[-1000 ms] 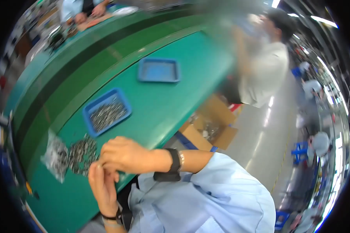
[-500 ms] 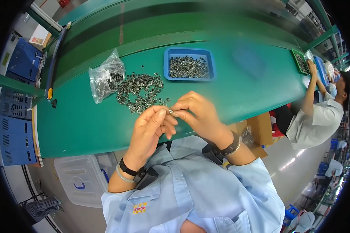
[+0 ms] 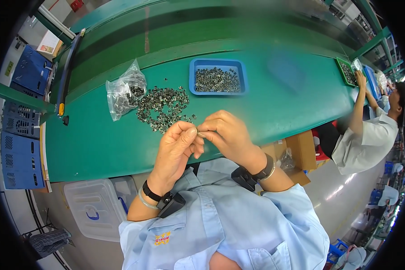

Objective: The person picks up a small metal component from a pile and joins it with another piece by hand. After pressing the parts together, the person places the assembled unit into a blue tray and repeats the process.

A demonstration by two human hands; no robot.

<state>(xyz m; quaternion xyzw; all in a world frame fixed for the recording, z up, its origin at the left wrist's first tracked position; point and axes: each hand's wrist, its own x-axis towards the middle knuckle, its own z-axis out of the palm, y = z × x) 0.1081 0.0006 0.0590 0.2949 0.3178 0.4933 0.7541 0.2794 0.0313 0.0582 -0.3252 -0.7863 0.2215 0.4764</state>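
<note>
In front of my chest, above the table's near edge, both hands meet at the fingertips. My left hand [image 3: 174, 146] is closed in a pinch of thumb and forefinger, the other fingers curled below. My right hand [image 3: 228, 137] pinches from the other side. Between them sits a small metal part [image 3: 198, 132], mostly hidden by the fingertips. Just beyond my left hand spreads a loose pile of small shiny metal parts [image 3: 159, 96]. A clear plastic bag [image 3: 119, 96] with more such parts lies at the pile's left. Farther back, a blue tray [image 3: 220, 93] holds many similar parts.
A green table [image 3: 274, 108] runs across, with a raised ledge behind. Blue crates [image 3: 22, 157] stand at left. Below the table are a clear lidded bin [image 3: 94, 209] and an open cardboard box [image 3: 299, 148]. At right, a co-worker [image 3: 366, 144] reaches toward a green tray [image 3: 346, 72].
My fingertips have closed tighter around the small metal part, which showed more before. My right hand has dipped slightly. The whole view has shifted a little; the pile, bag and tray look unchanged.
</note>
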